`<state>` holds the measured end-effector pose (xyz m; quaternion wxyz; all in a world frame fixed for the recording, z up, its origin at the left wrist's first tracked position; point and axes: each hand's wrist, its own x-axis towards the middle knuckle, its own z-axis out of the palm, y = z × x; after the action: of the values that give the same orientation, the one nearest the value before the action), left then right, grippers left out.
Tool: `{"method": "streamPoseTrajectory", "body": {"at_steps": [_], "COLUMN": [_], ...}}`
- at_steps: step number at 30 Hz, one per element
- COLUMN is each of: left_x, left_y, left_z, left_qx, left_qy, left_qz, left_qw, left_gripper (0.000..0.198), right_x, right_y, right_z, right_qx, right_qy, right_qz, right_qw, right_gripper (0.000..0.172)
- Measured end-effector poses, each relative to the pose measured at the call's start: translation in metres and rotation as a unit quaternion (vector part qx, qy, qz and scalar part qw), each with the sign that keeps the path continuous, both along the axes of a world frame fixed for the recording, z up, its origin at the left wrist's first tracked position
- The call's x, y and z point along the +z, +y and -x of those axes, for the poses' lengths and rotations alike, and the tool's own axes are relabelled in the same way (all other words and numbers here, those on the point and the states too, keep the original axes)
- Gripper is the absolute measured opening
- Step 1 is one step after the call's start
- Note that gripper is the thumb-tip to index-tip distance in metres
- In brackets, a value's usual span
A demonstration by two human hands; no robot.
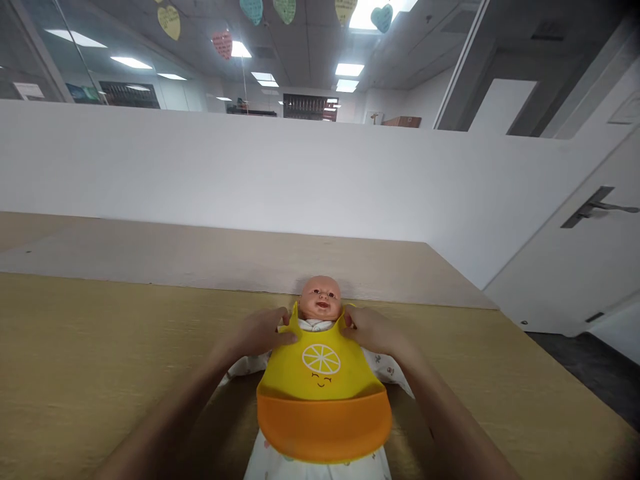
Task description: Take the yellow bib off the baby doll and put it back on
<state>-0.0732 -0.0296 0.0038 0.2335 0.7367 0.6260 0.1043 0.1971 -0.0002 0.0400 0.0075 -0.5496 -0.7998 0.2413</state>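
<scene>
A baby doll (321,299) in white patterned clothes lies on its back on the wooden table (100,347), head away from me. A yellow silicone bib (320,363) with a lemon-slice face and an orange catch pocket covers its chest. My left hand (263,331) grips the bib's left neck strap beside the doll's neck. My right hand (373,330) grips the right neck strap on the other side. Both hands have their fingers closed on the straps.
A white partition wall (250,173) runs behind the table. A white door with a lever handle (597,207) stands at the right, past the table's right edge. Paper hearts hang from the ceiling.
</scene>
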Motion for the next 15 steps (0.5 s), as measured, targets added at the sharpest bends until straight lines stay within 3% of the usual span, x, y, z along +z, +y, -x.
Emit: {"method": "streamPoseTrajectory", "body": {"at_steps": [4,7,12,15], "left_x": [0.001,0.003,0.009,0.011], "left_y": [-0.009,-0.013,-0.014,-0.011], "left_z": [-0.002,-0.005,-0.012,-0.011], "left_qx": [-0.013,-0.027,-0.03,-0.022], "left_qy": [-0.008,-0.023,-0.09,-0.097], "left_qz": [0.031,0.044,0.055,0.038], "left_qw": [0.999,0.998,0.994,0.994], "left_gripper": [0.074,0.088,0.084,0.07], "right_x": [-0.003,-0.01,-0.012,-0.007], "right_y": [0.004,0.008,0.012,0.01], "right_z": [-0.001,-0.002,-0.006,-0.01], "right_qx": [-0.021,-0.018,-0.035,-0.02], "right_qy": [0.048,0.069,0.036,0.006], "right_qz": [0.069,0.068,0.077,0.108], "right_qw": [0.996,0.995,0.996,0.994], "right_gripper": [0.007,0.01,0.022,0.029]}}
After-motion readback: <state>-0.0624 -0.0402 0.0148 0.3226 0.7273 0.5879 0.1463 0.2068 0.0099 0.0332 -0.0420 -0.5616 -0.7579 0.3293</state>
